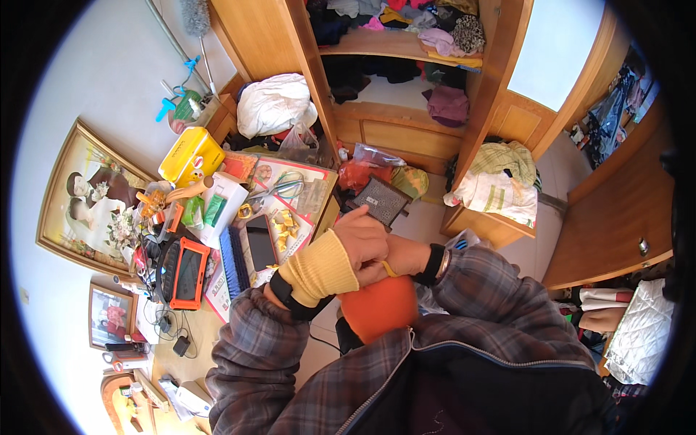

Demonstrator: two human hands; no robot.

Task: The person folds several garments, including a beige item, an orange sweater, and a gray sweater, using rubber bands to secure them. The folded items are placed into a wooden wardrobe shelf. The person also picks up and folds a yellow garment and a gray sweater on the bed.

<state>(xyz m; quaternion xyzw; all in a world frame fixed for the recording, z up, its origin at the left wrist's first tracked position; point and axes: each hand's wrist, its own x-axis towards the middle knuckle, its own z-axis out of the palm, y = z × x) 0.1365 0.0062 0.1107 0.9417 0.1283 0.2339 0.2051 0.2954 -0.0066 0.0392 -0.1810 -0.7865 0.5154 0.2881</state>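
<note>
My left hand [367, 237] lies over my right hand [401, 258], and the two touch in front of my chest. A yellow knitted cuff or sleeve [318, 267] covers my left wrist, with a black band behind it. A narrow strip of yellow shows where the hands meet. My left fingers are curled there; whether they grip it I cannot tell. The fingers of my right hand are mostly hidden. A black band circles my right wrist. Just below the hands is a rounded orange thing [380, 310], blurred and partly hidden by them.
At the left, a desk holds a phone [261, 243], a blue-bristled brush [234, 262], scissors [272, 190], crumpled yellow pieces [285, 229] and a yellow box [191, 156]. Ahead stand an open wardrobe [380, 45] with clothes and a dark patterned panel [382, 200]. Folded cloths [503, 187] lie at the right.
</note>
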